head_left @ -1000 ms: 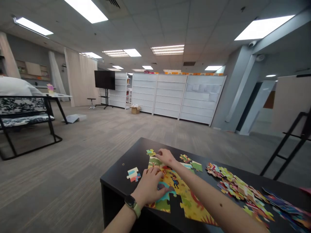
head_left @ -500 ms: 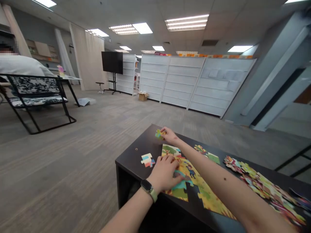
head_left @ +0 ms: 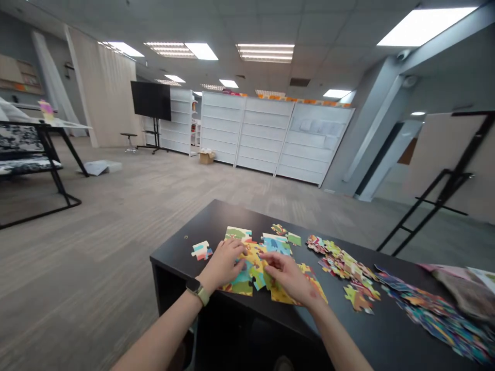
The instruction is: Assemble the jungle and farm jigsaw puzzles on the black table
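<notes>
My left hand (head_left: 229, 262) lies with fingers spread on the partly joined jigsaw puzzle (head_left: 238, 286), a yellow and green picture with some blue. My right hand (head_left: 288, 275) is curled over the puzzle's right part, thumb and fingers close together at a green and teal puzzle piece (head_left: 258, 278). That piece sits tilted over the dark gap near the puzzle's front edge; the fingers partly hide the grip. A cream, blue and red puzzle piece (head_left: 201, 250) lies left of my left hand. Behind the puzzle are a loose green piece (head_left: 294, 238) and a small multicoloured one (head_left: 278, 229).
The black table (head_left: 178, 252) ends close on the left and front. Heaped puzzle pieces (head_left: 344, 263) lie to the right, then a darker blue-purple pile (head_left: 436, 312) and a plastic bag (head_left: 467, 291). A black metal stand (head_left: 444, 190) rises behind on the right.
My right hand has come back from the table's far left corner to the puzzle, bringing the green piece over the gap. My left hand stays on the puzzle. The view has turned right.
</notes>
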### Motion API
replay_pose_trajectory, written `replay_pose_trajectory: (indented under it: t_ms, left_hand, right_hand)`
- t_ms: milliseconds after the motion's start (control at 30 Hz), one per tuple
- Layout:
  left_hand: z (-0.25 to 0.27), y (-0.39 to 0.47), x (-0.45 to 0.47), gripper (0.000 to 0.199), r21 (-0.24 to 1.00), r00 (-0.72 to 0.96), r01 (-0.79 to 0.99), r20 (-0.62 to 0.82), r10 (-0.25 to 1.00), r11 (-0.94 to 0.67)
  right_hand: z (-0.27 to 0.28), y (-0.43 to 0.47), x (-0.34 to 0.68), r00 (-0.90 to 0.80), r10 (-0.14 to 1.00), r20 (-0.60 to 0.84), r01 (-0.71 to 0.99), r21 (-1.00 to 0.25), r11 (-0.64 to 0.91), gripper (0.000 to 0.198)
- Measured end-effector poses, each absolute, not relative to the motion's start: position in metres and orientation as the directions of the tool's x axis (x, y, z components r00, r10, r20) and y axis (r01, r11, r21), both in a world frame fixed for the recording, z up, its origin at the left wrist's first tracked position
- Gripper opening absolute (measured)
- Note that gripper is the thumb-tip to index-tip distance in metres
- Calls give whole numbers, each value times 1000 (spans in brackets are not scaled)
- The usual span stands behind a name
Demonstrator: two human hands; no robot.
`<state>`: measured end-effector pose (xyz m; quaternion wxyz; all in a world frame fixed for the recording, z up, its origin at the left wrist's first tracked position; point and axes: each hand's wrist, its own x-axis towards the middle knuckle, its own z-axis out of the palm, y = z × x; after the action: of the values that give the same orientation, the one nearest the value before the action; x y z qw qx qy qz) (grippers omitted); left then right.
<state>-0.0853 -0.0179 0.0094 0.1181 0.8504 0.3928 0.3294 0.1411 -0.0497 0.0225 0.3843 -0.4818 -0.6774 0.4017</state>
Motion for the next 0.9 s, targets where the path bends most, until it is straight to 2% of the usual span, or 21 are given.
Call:
replay_pose_trajectory:
  t_ms: [67, 133, 200, 267, 333, 467, 533, 700, 800, 900]
  left_hand:
    - [16, -25, -80, 10, 560, 444, 498, 492, 749, -663]
    - [18, -29, -72, 13, 725, 427, 346, 444, 788, -596]
    - [15, -29, -63, 32, 874, 437, 154, 359, 825, -462]
    - [10, -26, -55, 44, 943, 441, -4, 299, 846, -331]
    - [7, -21, -50, 41, 961, 426, -74, 273, 863, -267]
    - [10, -22, -48, 23, 951, 526, 29, 247, 814, -307]
    - [12, -26, -48, 15, 914, 573, 122, 253, 779, -387]
    - [6, -30, -44, 12, 753, 573, 329, 321, 754, -570]
    - [0, -29, -39, 10, 645, 545, 449, 351, 761, -618]
    - [3, -31, -37, 5, 588, 541, 503, 358, 761, -634]
  right_hand:
    - [23, -51, 137, -179, 977, 112, 256, -954, 156, 32]
    - [26, -53, 136, -128, 989, 74, 132, -987, 91, 36]
    - [28, -56, 136, -96, 995, 26, 37, -999, 29, 39]
    - [28, -61, 139, -89, 996, -1, 41, -999, 2, 39]
    - [28, -65, 142, -93, 994, 49, 164, -984, 64, 38]
    - [27, -68, 149, 2, 947, 321, 488, -827, 279, 30]
    - [27, -65, 153, 81, 915, 396, 542, -788, 294, 26]
    - [24, -57, 158, 121, 917, 381, 505, -818, 273, 25]
    - [24, -57, 157, 115, 916, 384, 462, -837, 293, 24]
    - [26, -58, 158, 156, 918, 364, 339, -893, 296, 26]
